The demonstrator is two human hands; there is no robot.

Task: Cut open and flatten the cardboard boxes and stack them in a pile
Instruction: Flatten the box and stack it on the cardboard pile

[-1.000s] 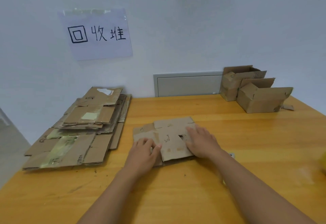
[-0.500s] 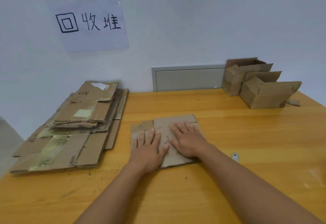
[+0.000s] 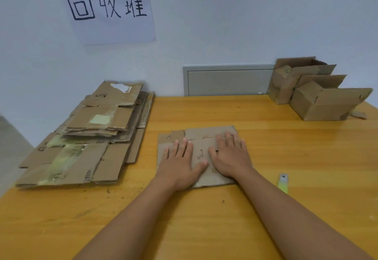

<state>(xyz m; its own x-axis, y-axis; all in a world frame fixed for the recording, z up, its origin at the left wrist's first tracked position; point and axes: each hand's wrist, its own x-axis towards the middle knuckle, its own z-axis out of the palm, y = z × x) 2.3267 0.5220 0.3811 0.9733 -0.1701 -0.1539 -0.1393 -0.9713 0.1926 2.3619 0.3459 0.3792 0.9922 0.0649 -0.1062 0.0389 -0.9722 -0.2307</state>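
A small flattened cardboard box (image 3: 201, 136) lies in the middle of the wooden table (image 3: 306, 157). My left hand (image 3: 180, 163) presses flat on its left half, fingers straight. My right hand (image 3: 231, 155) presses flat on its right half, fingers spread. A pile of flattened boxes (image 3: 90, 136) lies at the left, against the wall. Two unflattened boxes stand at the back right: the nearer box (image 3: 325, 104) with its flaps open, and the farther box (image 3: 290, 79) behind it. A yellow-green box cutter (image 3: 283, 183) lies on the table right of my right forearm.
A paper sign (image 3: 108, 9) with handwritten characters hangs on the wall above the pile. A grey panel (image 3: 227, 80) is set in the wall behind the table. Small cardboard crumbs dot the table near the pile's front edge.
Both hands went from curled at the cardboard's edges to lying flat on top of it, fingers straight. The view has shifted slightly.
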